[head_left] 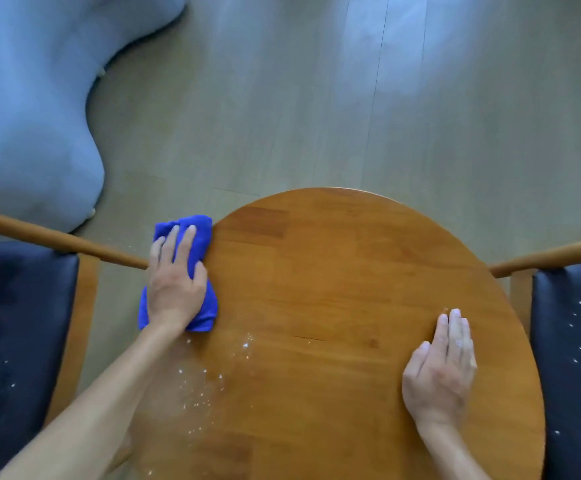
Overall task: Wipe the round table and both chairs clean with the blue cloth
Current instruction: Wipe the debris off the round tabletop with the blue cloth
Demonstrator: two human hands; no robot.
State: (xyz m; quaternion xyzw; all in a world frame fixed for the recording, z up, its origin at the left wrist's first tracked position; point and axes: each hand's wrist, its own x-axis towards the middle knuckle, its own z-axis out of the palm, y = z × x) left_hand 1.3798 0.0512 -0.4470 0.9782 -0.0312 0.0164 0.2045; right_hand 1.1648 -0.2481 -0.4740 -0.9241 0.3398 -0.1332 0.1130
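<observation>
A round wooden table fills the lower middle of the view. My left hand presses the bunched blue cloth flat at the table's left edge, the cloth hanging partly over the rim. My right hand lies palm down on the right side of the tabletop, fingers together, holding nothing. White crumbs are scattered on the near left part of the table. The left chair and the right chair have dark seats speckled with white crumbs.
A wooden armrest of the left chair reaches toward the cloth, and the right chair's armrest meets the table's right edge. A large pale blue cushioned seat sits on the wood-look floor at the upper left.
</observation>
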